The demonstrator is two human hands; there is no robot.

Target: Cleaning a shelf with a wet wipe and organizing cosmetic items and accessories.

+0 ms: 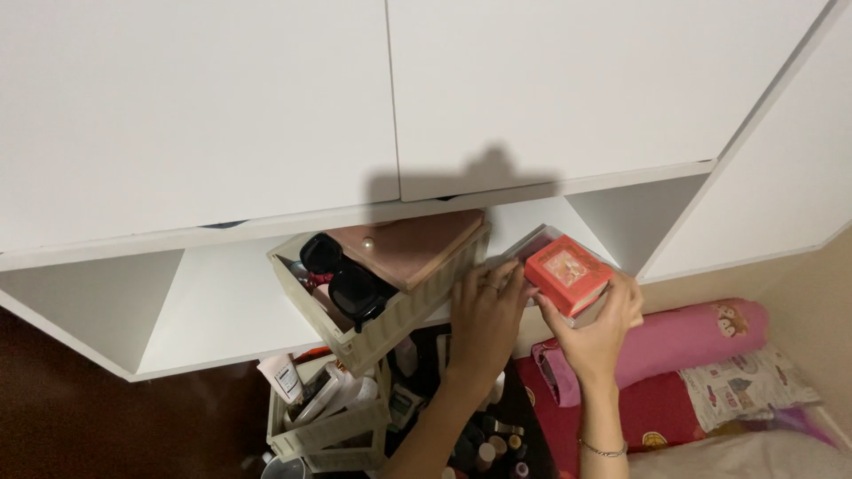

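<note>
My right hand (596,333) grips a small red box (569,274) from below and holds it at the mouth of an open white shelf niche (222,302). My left hand (484,315) is beside it, fingers touching the left side of the red box and the right end of a cream slatted crate (390,319). That crate sits tilted on the shelf and holds black sunglasses (348,279) and a flat pink case (413,248) with a pearl knob.
White cabinet doors (355,98) hang above the niche. Below the shelf a second cream crate (328,430) holds tubes and bottles, with several small jars beside it. A pink bolster (692,341) and red bedding lie at the lower right.
</note>
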